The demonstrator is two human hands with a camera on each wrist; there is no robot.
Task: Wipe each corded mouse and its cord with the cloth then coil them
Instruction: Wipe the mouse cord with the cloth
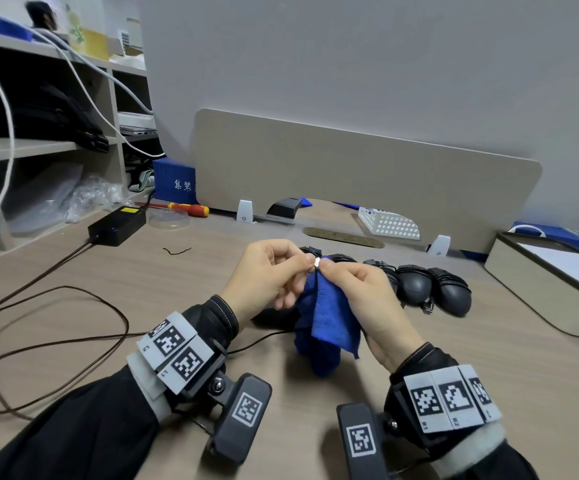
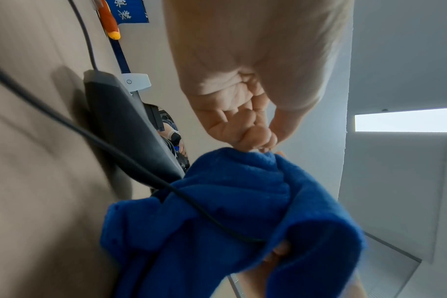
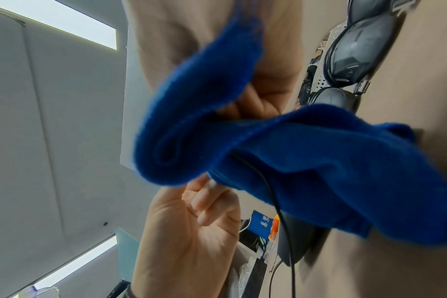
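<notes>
left hand (image 1: pixel 267 271) — raised over the desk (image 1: pixel 108 271), thumb and fingertips pinching a small silver plug (image 1: pixel 317 261) at the cord's end. right hand (image 1: pixel 361 292) — just beside it, fingers curled round the blue cloth (image 1: pixel 329 317), pinching the cloth up against the plug; the rest of the cloth hangs down between the wrists to the desk. cord (image 2: pixel 130 161) — thin, black, running from under the cloth across the desk. mouse (image 2: pixel 125 129) — dark, flat on the desk beneath the hands, partly hidden in the head view. coiled mice (image 1: pixel 433 289) — a row of dark mice wrapped in their cords, on the desk just behind the hands. brown cable (image 1: pixel 56 337) — looped loosely at left. adapter (image 1: pixel 118 221), screwdriver (image 1: pixel 187 207), white basket (image 1: pixel 388 223) — further back, near the divider (image 1: pixel 350 168). box (image 1: pixel 544 282) — at right edge.
</notes>
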